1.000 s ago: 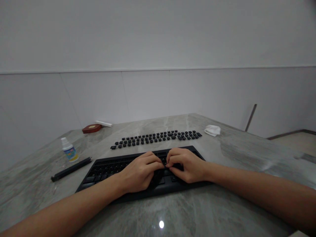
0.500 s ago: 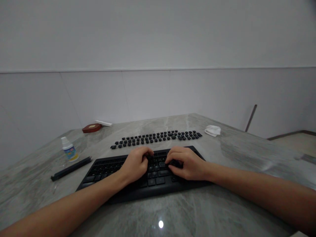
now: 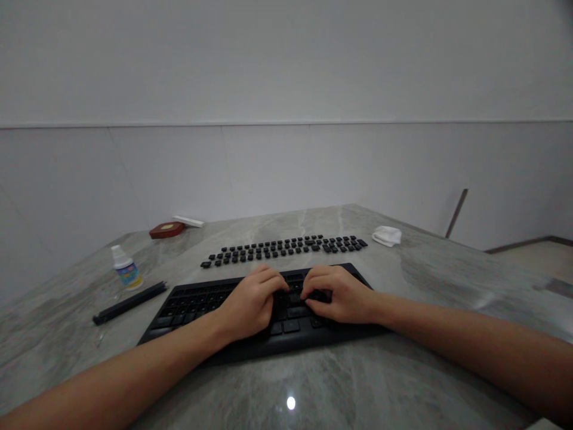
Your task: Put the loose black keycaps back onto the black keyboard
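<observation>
A black keyboard [image 3: 290, 341] lies on the marbled table, with dark gaps among its left keys where caps are off. Over its middle, my left hand [image 3: 256, 298] is closed, its fingers curled down onto the keys; the fingertips are partly hidden. Close to its right, my right hand [image 3: 338, 292] bends its fingers and thumb toward each other at the keys. Something dark shows between that thumb and fingers, too unclear to name. Beyond the keyboard, loose black keycaps [image 3: 274, 252] are laid out in several rows.
To the left stand a white spray bottle [image 3: 127, 269] with a blue label and a long black bar [image 3: 129, 303]. A red-brown case [image 3: 167, 230] and a white strip [image 3: 188, 221] lie at the back left. A crumpled white cloth [image 3: 387, 236] is at right, before the wall.
My left hand has shifted right along the keyboard, its fingers reaching further toward the right hand. My right hand stays nearly in place.
</observation>
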Action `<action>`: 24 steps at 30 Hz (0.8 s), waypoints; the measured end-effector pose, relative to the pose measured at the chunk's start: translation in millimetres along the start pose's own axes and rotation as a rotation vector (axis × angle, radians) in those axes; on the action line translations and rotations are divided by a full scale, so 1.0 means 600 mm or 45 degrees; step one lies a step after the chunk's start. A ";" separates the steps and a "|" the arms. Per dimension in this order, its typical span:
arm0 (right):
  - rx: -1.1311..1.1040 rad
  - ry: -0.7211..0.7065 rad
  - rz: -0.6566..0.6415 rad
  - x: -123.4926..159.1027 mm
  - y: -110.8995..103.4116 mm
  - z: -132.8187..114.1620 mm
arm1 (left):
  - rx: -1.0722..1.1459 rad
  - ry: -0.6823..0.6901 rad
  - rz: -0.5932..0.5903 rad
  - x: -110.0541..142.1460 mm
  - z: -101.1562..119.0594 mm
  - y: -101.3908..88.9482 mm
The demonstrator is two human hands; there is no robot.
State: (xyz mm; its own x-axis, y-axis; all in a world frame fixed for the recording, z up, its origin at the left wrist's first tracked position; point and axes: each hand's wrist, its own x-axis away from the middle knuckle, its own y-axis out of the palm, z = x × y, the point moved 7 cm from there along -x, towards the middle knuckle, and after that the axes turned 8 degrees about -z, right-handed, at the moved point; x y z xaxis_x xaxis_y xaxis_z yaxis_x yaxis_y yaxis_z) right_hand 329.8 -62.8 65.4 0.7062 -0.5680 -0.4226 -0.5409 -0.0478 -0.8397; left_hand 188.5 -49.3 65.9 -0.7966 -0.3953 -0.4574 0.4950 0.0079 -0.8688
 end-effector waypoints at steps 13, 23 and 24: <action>0.020 -0.004 0.007 0.001 0.000 0.001 | 0.024 0.270 -0.118 0.002 0.027 0.007; 0.105 -0.097 -0.009 0.005 0.000 -0.014 | -0.006 0.309 -0.127 0.002 0.032 0.008; 0.131 -0.129 -0.014 0.005 0.000 -0.020 | -0.021 0.325 -0.132 0.002 0.034 0.009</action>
State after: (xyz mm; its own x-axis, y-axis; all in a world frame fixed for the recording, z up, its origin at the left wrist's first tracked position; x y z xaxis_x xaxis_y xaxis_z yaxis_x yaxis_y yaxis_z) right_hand 326.7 -74.1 68.2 0.7570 -0.4819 -0.4412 -0.4871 0.0338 -0.8727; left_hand 197.3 -68.3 64.9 -0.9054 -0.1506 -0.3969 0.4021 -0.0048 -0.9156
